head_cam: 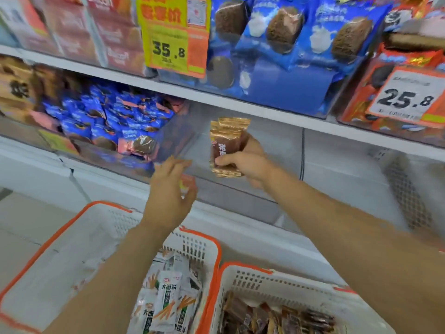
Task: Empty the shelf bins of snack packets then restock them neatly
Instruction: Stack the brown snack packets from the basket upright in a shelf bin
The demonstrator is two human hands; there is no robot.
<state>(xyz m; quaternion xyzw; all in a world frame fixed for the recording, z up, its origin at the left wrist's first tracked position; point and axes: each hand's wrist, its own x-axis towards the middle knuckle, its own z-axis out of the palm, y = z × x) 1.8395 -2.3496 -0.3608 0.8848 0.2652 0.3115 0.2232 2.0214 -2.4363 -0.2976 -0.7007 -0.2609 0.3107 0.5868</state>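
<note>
Baskets sit nearest; right hand pinches brown packets before the clear bin, left hand spread empty; loose stack may slip.

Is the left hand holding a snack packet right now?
No, the left hand is open and holds nothing by the clear bin; only the right hand grips brown snack packets.
</note>
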